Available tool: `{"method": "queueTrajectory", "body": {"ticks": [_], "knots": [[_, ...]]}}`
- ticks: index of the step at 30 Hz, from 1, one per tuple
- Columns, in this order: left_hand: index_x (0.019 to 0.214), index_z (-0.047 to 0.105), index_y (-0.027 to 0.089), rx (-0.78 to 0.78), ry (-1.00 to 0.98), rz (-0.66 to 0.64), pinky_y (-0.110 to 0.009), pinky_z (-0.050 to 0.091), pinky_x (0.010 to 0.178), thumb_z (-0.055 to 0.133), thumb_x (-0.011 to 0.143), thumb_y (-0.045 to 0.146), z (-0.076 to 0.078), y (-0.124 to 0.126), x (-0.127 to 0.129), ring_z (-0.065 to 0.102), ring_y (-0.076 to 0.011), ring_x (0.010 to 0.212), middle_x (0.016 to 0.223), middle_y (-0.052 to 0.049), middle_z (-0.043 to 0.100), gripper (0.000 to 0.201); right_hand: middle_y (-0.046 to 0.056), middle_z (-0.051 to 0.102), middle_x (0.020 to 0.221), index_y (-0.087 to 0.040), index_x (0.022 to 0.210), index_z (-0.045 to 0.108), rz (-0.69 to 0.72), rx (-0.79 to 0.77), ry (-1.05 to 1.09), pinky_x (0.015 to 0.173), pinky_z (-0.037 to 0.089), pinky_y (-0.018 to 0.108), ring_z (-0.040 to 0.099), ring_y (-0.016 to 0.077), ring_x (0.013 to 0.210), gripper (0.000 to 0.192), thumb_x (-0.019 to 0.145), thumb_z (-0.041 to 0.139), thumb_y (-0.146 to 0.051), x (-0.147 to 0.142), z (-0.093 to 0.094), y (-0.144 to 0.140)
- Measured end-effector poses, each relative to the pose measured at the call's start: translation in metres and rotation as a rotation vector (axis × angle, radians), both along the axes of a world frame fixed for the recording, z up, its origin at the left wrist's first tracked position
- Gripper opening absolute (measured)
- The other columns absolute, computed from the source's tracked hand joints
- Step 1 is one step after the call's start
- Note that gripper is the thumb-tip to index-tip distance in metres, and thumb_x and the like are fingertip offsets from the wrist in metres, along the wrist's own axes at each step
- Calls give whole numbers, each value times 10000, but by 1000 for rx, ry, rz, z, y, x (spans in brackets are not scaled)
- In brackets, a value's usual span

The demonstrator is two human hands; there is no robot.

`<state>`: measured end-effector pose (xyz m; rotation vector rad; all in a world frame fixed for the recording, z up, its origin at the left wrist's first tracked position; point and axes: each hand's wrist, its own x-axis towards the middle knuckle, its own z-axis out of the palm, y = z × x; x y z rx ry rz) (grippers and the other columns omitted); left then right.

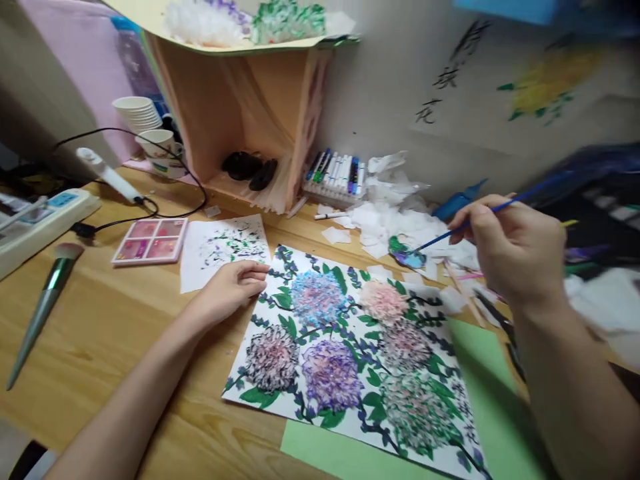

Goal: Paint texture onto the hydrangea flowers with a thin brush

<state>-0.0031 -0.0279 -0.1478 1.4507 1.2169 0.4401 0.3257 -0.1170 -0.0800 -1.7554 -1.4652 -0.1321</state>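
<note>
The right hand [515, 250] is gripping a thin blue paintbrush [480, 217], grip closed narrow around the handle, bristle tip pointing down-left at a blue-green paint blob [406, 255] on the scraps of white paper [385, 220]. The left hand [235, 283] is lying flat, fingers loosely curled and holding nothing, pressing on the left edge of the flower painting [350, 353]. The painting is lying on the wooden table [100, 327], its lower right part overlapping a green sheet [490, 387]. Six flower clusters are showing on it: one blue, two pink, one purple, two mixed. A smaller white sheet of test dabs [225, 250] is sitting just beside the left hand. One pink palette [150, 240], one big makeup brush [45, 300], a stack of paper cups [137, 113], a tray of markers [337, 175]. Black brush writing, three characters, is hanging on the wall sheet [445, 80]; too blurred to read.
</note>
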Motion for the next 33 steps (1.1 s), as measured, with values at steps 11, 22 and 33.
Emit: {"method": "queueTrajectory", "body": {"ticks": [11,22,33], "knots": [[922,681,181,48,61,5,-346,561,764,759,525,488,3,3,-1,663,-250,875,924,-83,712,508,22,617,578,-221,594,533,-157,-342,-152,630,387,314,576,192,616,260,826,424,-265,38,-18,15],[933,660,157,15,57,-4,-361,548,781,750,539,461,5,2,1,654,-246,890,907,-91,701,506,44,638,603,-216,583,553,-163,-422,-199,599,357,304,556,191,607,268,815,429,-268,37,-15,16],[948,634,133,3,22,-18,-334,518,741,686,605,346,3,-1,1,638,-199,822,869,-72,680,408,32,651,743,-237,729,643,254,-157,369,650,451,314,590,168,680,252,871,484,-372,-11,-1,5]]}}
